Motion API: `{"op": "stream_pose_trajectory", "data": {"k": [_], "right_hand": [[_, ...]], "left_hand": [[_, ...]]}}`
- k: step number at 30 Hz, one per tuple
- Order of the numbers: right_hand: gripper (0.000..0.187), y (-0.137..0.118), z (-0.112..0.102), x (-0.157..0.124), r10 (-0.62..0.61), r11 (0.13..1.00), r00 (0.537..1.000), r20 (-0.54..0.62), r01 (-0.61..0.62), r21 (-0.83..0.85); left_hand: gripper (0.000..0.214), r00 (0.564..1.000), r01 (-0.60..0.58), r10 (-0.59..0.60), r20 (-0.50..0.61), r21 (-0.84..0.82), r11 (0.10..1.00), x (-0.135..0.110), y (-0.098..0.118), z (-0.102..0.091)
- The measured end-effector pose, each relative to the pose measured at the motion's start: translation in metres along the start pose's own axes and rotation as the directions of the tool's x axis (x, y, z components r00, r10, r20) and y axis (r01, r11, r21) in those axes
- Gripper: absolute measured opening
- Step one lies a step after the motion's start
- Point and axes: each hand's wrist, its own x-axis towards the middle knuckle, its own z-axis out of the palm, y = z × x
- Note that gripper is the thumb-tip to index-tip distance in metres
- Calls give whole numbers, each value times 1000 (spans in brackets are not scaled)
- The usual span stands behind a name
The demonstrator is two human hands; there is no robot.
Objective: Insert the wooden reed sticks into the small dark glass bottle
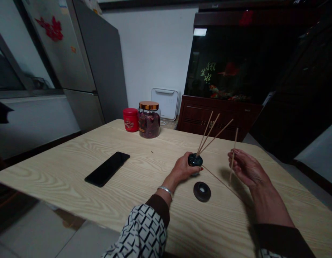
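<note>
My left hand (183,167) is closed around a small dark diffuser bottle (195,160) standing on the table. Three thin reed sticks (208,134) fan upward out of its mouth. In my right hand (245,165), raised to the right of the bottle, another reed stick (234,154) is pinched nearly upright. A further loose stick (219,180) lies on the tabletop, running from beside the bottle toward my right forearm. Just in front of the bottle rests a round dark disc (202,191) with a pale centre.
A black phone (107,169) lies on the wooden table (61,172) at left. Toward the back edge stand a red canister (130,120) and a glass jar (149,120) with a copper lid. Beyond are a fridge (101,61) and a fish tank (225,64).
</note>
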Motion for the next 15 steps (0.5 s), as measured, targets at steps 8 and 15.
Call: {"op": "stream_pose_trajectory", "data": {"k": [8,15], "right_hand": [[25,-13,56,-11,-512,857,814,-275,504,-105],[21,-8,75,-14,-601,789,784,-153,552,-268]], "left_hand": [[66,1000,-15,15,2,33,999,1,-3,-1],[68,1000,-18,18,9,36,999,2,-4,0]]}}
